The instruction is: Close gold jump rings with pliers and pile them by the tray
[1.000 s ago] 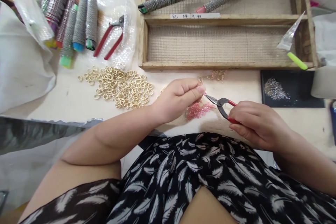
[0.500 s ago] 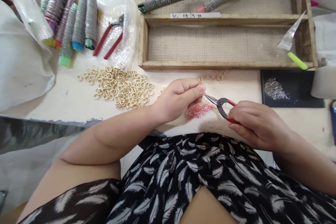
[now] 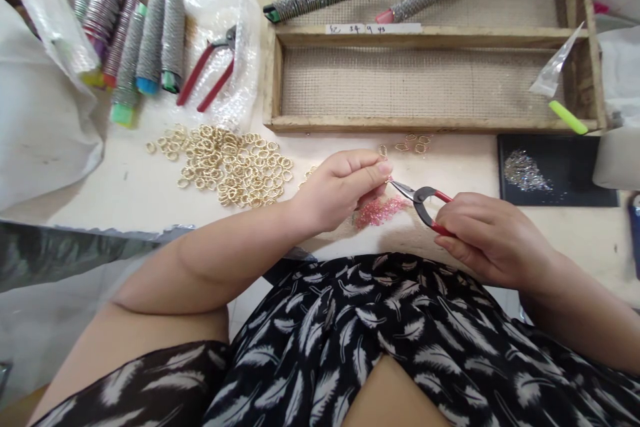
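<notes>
Left fingers [image 3: 384, 168] pinching something unclear, right fingers [image 3: 447, 225] around red-handled pliers [image 3: 424, 199], pink beads [image 3: 380, 211] below, wooden tray [image 3: 425, 123] beyond.

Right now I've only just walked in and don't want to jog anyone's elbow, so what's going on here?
A person is working at a table with both hands. The right hand holds red-handled pliers, their tips up against the fingers of the left hand, which pinch something too small to make out. Pink beads lie just below that hand, with a heap of gold rings to its left. Beyond them sits a divided wooden tray.
</notes>
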`<state>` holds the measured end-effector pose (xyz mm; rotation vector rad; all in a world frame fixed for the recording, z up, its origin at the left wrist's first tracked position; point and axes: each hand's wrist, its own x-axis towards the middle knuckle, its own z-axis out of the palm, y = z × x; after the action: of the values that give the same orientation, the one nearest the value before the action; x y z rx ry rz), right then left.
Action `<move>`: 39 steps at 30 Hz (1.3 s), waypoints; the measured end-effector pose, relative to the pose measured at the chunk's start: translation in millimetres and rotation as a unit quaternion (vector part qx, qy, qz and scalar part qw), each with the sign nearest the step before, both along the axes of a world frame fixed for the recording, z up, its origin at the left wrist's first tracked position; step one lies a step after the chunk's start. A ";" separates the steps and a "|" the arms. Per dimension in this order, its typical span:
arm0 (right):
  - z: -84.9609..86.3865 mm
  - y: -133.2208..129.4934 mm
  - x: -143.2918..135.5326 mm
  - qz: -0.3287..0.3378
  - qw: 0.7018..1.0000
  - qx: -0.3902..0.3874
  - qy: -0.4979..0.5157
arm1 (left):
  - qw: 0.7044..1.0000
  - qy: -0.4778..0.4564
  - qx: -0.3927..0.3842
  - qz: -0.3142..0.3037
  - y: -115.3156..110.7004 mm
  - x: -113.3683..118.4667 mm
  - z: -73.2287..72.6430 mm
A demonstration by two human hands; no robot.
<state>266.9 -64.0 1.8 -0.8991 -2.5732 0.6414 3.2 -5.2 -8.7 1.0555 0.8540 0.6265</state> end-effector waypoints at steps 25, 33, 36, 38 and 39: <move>2.0 0.1 -0.9 -0.001 1.000 0.013 -0.020 | 1.000 0.014 -0.014 0.003 -0.5 1.2 4.4; 1.1 -0.6 -1.2 0.001 1.000 0.016 -0.023 | 1.000 -0.006 -0.029 0.004 0.7 0.6 3.1; 1.1 -1.2 -0.7 0.000 0.999 0.022 -0.027 | 0.999 -0.008 -0.048 0.009 1.0 1.0 4.0; 1.1 -1.4 -0.6 -0.001 0.999 0.029 -0.030 | 0.998 -0.007 -0.060 0.013 1.0 1.4 4.1; 1.2 -1.4 -0.6 -0.002 0.999 0.031 -0.032 | 0.998 -0.006 -0.064 0.014 0.9 1.6 4.0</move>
<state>266.2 -65.4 2.9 -0.9174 -2.6325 0.5360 4.8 -4.3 -4.7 0.9253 0.8889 0.5941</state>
